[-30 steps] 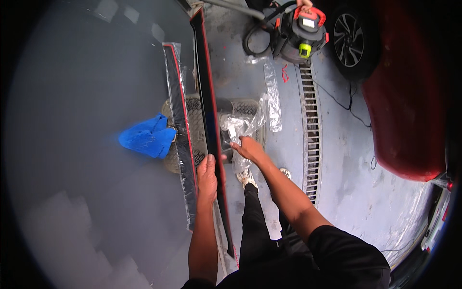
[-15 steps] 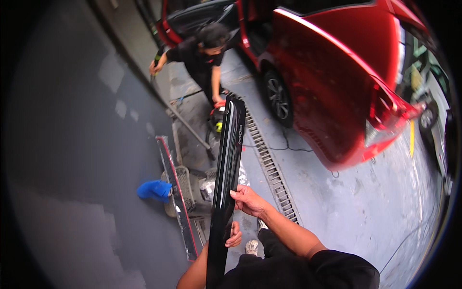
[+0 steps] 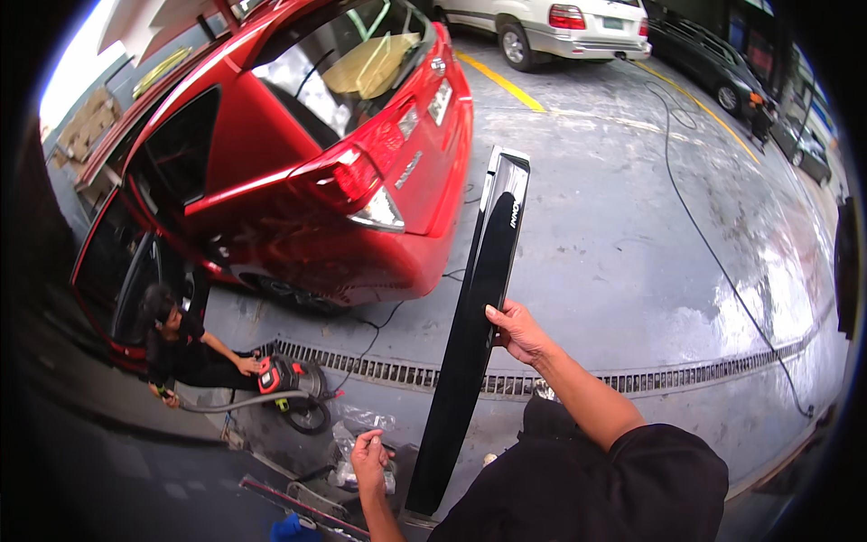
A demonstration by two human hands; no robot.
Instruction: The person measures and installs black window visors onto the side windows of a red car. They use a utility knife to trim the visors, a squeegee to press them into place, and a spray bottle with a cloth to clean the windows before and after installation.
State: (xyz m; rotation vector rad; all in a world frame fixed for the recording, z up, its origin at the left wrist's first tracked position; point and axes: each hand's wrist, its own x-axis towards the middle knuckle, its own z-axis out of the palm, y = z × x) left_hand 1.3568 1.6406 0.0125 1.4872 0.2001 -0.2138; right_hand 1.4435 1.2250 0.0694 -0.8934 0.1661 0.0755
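Note:
A long, glossy black car window visor [image 3: 479, 298] slants up in front of me, from near my body toward the red car. My right hand [image 3: 522, 332] grips it about midway along, thumb on the face turned to me and fingers behind. My left hand [image 3: 370, 459] is apart from it, left of its lower end. Its fingers are curled in toward the thumb, and nothing shows in them.
A red car [image 3: 361, 235] stands ahead on the left. A co-worker [image 3: 176, 339] crouches beside it with a red and black vacuum cleaner [image 3: 293, 384]. A floor drain grate [image 3: 623, 381] crosses the floor. A black cable [image 3: 713, 253] lies at right; a white car [image 3: 560, 27] stands far back.
My view has swung right, bringing the white car and more floor into sight. My left hand has come off the visor; my right hand still grips it.

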